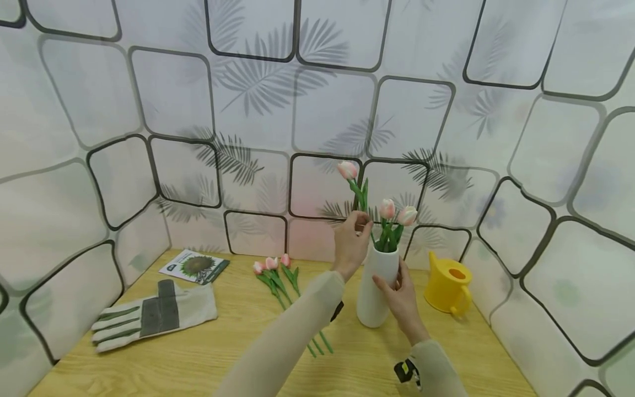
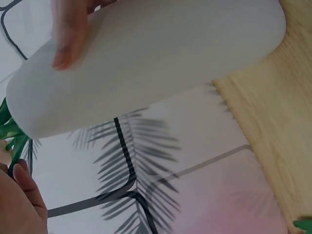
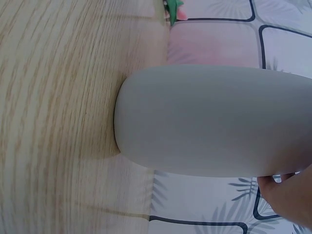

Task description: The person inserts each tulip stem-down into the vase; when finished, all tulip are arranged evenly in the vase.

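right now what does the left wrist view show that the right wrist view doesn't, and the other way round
Only the left wrist view shows the left hand and the green tulip leaves at the mouth of the tall, rounded white vase. Only the right wrist view shows pink tulip petals, near its top edge. Both share the vase, the right hand, the pale wooden tabletop and the white, leaf-printed wall.

Vase (image 1: 369,300): finished in plain white
Tulips (image 1: 387,209): tinted pink and white, leafed in green
Watering can (image 1: 440,288): coloured bright yellow
Glove (image 1: 194,307): patched in dark grey on off-white, striped grey-green
Packet (image 1: 194,267): printed green and brown on white
Desk (image 1: 407,364): grained in yellowish wood
Wall covering (image 1: 258,182): patterned with black and grey outlines, grey fronds
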A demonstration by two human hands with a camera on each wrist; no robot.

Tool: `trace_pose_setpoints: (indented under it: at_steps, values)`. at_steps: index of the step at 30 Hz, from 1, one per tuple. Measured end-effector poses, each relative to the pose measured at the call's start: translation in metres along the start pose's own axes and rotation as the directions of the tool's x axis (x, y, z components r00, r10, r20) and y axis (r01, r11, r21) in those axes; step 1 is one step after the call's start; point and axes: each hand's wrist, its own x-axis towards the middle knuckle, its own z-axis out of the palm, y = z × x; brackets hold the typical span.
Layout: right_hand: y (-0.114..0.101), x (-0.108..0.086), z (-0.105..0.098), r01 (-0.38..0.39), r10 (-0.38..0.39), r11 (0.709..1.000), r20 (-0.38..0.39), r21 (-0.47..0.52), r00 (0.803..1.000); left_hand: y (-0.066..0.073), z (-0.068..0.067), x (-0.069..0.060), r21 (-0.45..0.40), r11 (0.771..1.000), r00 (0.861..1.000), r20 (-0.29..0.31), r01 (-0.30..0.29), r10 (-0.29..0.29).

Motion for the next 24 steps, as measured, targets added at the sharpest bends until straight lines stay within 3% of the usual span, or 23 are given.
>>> trace_pose_setpoints:
  at_steps: [5,11,19,24]
  values:
    - [-0.007,-0.003,0.0,-0.014,0.014,1.0,0.011,0.015,1.0,-0.005,0.007,-0.009,0.045,0.999,0.998,0.063,0.007,-0.01]
    - [-0.029,-0.015,0.002,0.003,-0.004,0.999,0.03,0.034,1.0,-0.009,0.009,-0.013,0.068,0.998,0.997,0.081,0.004,-0.009]
    - [-0.011,-0.005,0.001,-0.011,0.01,1.0,0.017,0.024,1.0,-0.009,0.01,-0.011,0.043,0.998,0.998,0.058,0.035,-0.038]
    - [-0.023,-0.011,0.001,-0.004,0.004,1.0,0.017,0.02,1.0,-0.009,0.011,-0.01,0.051,0.997,0.995,0.08,0.049,-0.053]
